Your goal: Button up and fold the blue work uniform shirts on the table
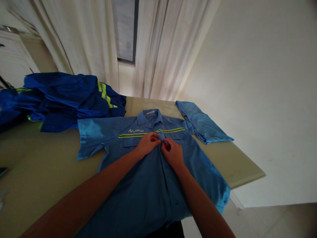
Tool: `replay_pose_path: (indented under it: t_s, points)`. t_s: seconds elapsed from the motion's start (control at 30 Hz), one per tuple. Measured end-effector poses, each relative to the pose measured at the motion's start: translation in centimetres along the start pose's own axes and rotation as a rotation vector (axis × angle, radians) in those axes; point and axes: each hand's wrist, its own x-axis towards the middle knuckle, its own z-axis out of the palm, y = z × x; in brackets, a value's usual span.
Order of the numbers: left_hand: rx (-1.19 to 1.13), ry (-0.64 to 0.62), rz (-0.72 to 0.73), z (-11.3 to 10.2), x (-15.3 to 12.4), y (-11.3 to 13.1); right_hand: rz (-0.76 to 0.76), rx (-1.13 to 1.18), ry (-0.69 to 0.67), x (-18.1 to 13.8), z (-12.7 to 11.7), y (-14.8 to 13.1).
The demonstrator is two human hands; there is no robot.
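Note:
A blue short-sleeved work shirt (pixel 138 185) lies face up on the table, its collar away from me and its lower hem hanging at the near edge. Yellow stripes and the letters NJPC cross its chest. My left hand (pixel 148 144) pinches the front placket at chest height, thumb against fingers. Right beside it, my right hand (pixel 173 152) pinches the placket's other side, the fingertips of both hands almost touching. A button between them is too small to make out. Below the hands the placket runs down to the hem.
Dark blue garments with reflective bands (pixel 64 96) are heaped at the back left of the table (pixel 56 165). A folded light blue garment (pixel 203 122) lies at the right, near the wall (pixel 267 99). A dark flat object (pixel 3 171) sits at the left edge. Curtains (pixel 86 43) hang behind.

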Motion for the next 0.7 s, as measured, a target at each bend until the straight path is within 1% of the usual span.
replay_pose_path:
  t_s: [0.1,0.17,0.23,0.3,0.4,0.47,0.6,0.7]
  points:
    - [-0.03,-0.002,-0.026,-0.01,0.06,0.02,-0.061,-0.018,0.003,-0.15,-0.07,-0.03]
    - [-0.035,0.003,-0.047,0.06,0.09,0.01,-0.073,-0.023,0.005,-0.17,-0.19,-0.09]
    - [-0.036,0.017,-0.063,0.15,0.07,0.01,-0.068,0.02,-0.004,-0.1,-0.32,-0.08]
    - [-0.027,0.034,-0.066,0.25,0.03,0.07,-0.026,0.119,-0.021,0.03,-0.41,0.06]
    - [-0.008,0.039,-0.072,0.36,-0.02,0.19,0.084,0.232,-0.049,0.19,-0.38,0.38]
    - [-0.001,0.037,-0.075,0.37,0.0,0.2,0.094,0.218,-0.065,0.22,-0.32,0.49]
    - [0.025,0.027,-0.039,0.17,0.17,-0.09,0.016,0.158,-0.065,0.16,-0.28,0.44]
    - [0.119,0.0,0.019,-0.07,0.1,-0.37,0.026,0.154,-0.007,0.3,-0.27,0.72]
